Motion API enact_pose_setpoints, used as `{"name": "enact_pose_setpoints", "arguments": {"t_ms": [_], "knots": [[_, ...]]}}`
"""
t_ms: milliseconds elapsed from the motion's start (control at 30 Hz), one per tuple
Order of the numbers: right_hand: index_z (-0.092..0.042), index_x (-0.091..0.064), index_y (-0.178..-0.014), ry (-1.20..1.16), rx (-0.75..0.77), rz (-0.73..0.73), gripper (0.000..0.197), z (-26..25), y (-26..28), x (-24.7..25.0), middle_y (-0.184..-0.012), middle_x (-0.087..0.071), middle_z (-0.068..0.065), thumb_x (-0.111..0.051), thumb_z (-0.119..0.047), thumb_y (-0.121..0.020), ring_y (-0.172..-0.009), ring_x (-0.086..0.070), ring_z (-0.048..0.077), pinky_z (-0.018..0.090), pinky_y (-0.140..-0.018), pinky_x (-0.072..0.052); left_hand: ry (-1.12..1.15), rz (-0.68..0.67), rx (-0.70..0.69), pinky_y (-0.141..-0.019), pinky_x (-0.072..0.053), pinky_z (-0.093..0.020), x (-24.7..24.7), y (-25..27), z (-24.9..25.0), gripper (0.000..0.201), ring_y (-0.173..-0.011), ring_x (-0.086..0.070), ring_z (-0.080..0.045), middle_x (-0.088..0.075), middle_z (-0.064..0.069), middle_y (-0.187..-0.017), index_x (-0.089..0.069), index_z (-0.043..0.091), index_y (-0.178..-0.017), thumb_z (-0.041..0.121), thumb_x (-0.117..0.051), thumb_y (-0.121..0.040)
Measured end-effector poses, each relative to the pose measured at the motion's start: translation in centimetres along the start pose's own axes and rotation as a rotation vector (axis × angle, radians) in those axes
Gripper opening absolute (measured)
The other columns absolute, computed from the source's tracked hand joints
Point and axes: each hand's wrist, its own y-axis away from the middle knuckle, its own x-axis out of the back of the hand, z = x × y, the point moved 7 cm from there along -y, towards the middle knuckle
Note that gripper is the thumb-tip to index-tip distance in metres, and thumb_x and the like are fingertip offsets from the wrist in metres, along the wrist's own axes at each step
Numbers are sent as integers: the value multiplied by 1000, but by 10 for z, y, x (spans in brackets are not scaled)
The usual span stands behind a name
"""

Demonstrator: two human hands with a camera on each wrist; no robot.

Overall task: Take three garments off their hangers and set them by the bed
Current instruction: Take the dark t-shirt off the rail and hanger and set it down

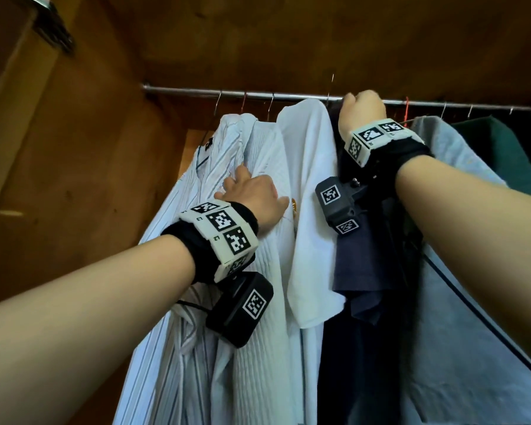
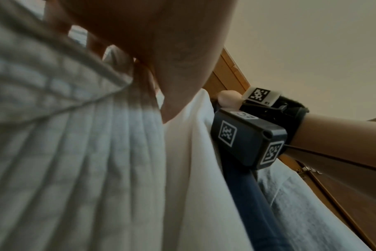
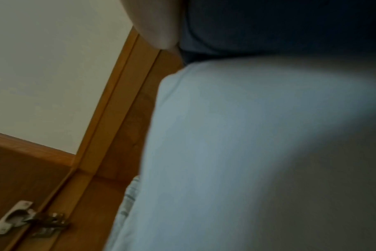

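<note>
Dim warm wardrobe light; blurred, shadowed wrist views; wide-angle edge distortion

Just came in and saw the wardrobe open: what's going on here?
A person is reaching into a wooden wardrobe. Their right hand is up at the metal rail above a navy garment; what it grips is hidden. Their left hand lies on the white shirts. The clothes seen here all hang on the rail.

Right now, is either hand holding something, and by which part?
The right hand is closed up at the rail; what it holds is hidden. The left hand only rests on the white shirt.
</note>
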Motion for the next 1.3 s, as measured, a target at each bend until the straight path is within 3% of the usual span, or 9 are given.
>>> {"name": "enact_pose_setpoints", "arguments": {"t_ms": [133, 233, 333, 400, 633, 867, 1033, 1100, 1300], "knots": [[-3, -60, -99, -4, 81, 27, 39, 4, 11, 9, -105, -66, 11, -30, -26, -100, -111, -58, 29, 31, -75, -37, 108, 12, 10, -109, -25, -52, 2, 26, 2, 61, -137, -28, -36, -25, -12, -149, -57, 20, -106, 68, -25, -88], [-5, -56, -77, 17, 112, 25, 40, 17, 31, 19, -91, -62, 15, -30, -26, -100, -101, -58, 31, 33, -74, -36, 15, -52, -25, -109, -31, -52, -9, 47, 3, 73, -134, -30, -36, -25, -9, -146, -45, 25, -127, 75, -48, -74], [-15, -31, -54, 12, 85, -14, 47, 40, 60, 28, -60, -38, 1, -32, -25, -100, -66, -44, 24, 25, -65, -24, -61, -122, -14, -106, -34, -52, -28, 71, -1, 73, -133, -28, -39, -20, -11, -144, -35, 22, -131, 52, -66, -73], [-14, -25, -53, 6, 58, -64, 49, 53, 88, 36, -56, -30, 2, -32, -23, -100, -53, -32, 19, 24, -60, -19, -45, -162, 23, -107, -35, -51, -37, 94, -4, 71, -135, -26, -41, -17, -13, -146, -31, 20, -134, 39, -66, -76], [-12, -20, -52, 45, -12, -225, 51, 80, 198, 70, -54, -23, 7, -37, -20, -99, -70, -29, 24, 28, -58, -13, 163, -154, 36, -107, -37, -50, -43, 187, -14, 86, -134, -32, -37, -17, -11, -148, -12, 33, -146, 27, -64, -78], [-12, -27, -52, 3, -122, -325, 49, 107, 313, 131, -52, -23, 7, -44, -20, -96, -53, -20, 16, 28, -56, -16, 241, -315, 132, -108, -34, -42, -50, 299, -27, 74, -134, -30, -35, -20, -11, -147, -18, 25, -147, 22, -58, -85], [12, -44, -62, -65, -156, -374, 44, 120, 372, 170, -60, -33, 15, -47, -17, -95, -60, -32, 19, 31, -59, -26, 245, -449, 206, -109, -35, -41, -55, 371, -35, 64, -135, -30, -34, -22, -11, -147, -25, 21, -144, 25, -57, -88], [3, -42, -61, -119, -167, -407, 40, 119, 389, 182, -56, -28, 10, -48, -18, -95, -51, -29, 6, 29, -54, -25, 248, -483, 235, -109, -35, -40, -51, 393, -38, 66, -136, -31, -34, -21, -12, -147, -24, 21, -145, 25, -57, -88], [-18, -40, -53, -250, -247, -479, 43, 119, 409, 214, -41, -40, -11, -49, -19, -95, -46, -32, -1, 16, -51, -27, 178, -462, 336, -111, -31, -41, -24, 417, -45, 67, -137, -28, -36, -23, -16, -149, -20, 12, -148, 30, -52, -92]]}}
